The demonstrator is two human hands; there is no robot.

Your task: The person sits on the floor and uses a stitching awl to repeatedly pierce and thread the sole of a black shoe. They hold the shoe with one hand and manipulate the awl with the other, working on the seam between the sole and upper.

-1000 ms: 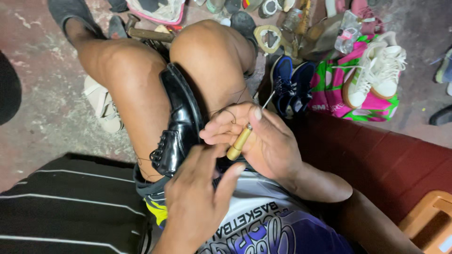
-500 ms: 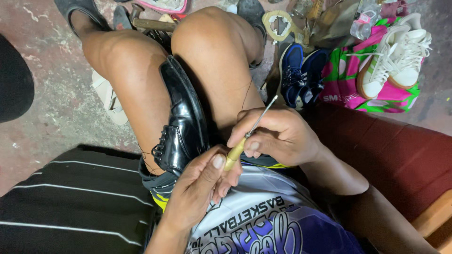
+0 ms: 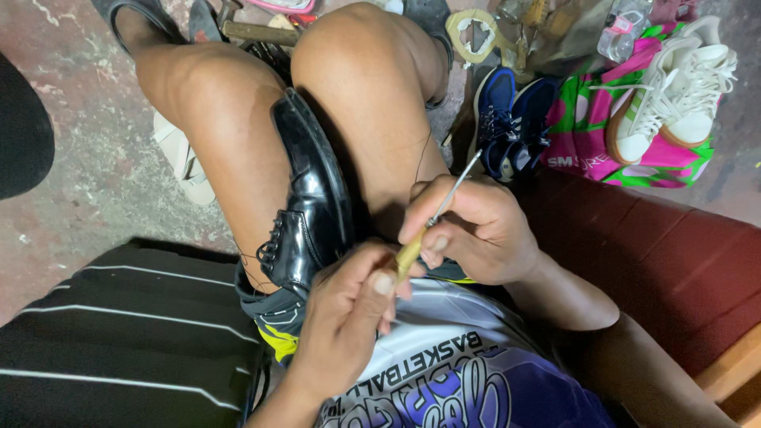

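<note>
Glossy black leather shoe [image 3: 311,208], laced, wedged sole-up between two bare knees, toe pointing away, smooth upper catching the light. Thin dark thread [image 3: 426,158] running down along the right thigh toward the hands, barely visible.

Right hand [image 3: 474,228] curled around an awl [image 3: 434,219]: slim grey metal shaft slanting up and to the right, pale wooden handle at its lower end. Shaft pinched between thumb and forefinger, other fingers folded under.

Left hand [image 3: 349,311] just below, fingertips closed on the butt of the wooden handle, thumb nail up, touching the right hand. Both hands close beside the shoe's heel end, over the lap.

Beyond the knees, on rough stained concrete [image 3: 87,166]: pair of blue mesh trainers [image 3: 507,119], white lace-up sneakers [image 3: 674,87] lying on a pink-and-green bag [image 3: 587,135], a flat beige sandal [image 3: 178,154]. Dark red bench top [image 3: 674,261] to the right. Black cloth with thin white stripes [image 3: 119,341] to the left.
</note>
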